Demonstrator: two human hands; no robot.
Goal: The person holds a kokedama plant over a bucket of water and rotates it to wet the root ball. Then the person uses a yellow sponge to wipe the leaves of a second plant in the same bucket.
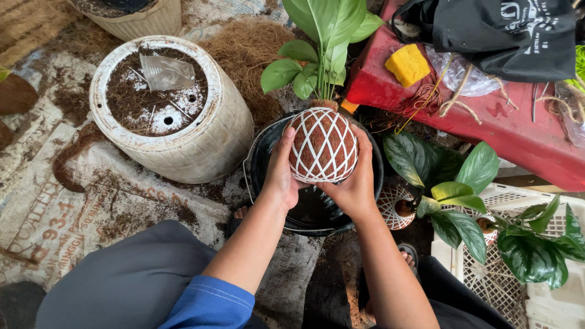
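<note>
Left hand [281, 173]: fingers clamped on brown coir ball wrapped in white string net [323, 146].
Right hand [355, 183]: clasped the ball's other side.
Below: black round bucket [259, 164].

Blue short sleeve [210, 303], grey trousers [131, 280], sandals [407, 251], bare forearms.

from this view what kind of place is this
Likely an informal plant-potting or nursery work area on the ground. Both hands, left and right, cup a string-wrapped coir ball plant over a black bucket; loose coconut fibre and more wrapped plants in a white crate lie around.
</note>
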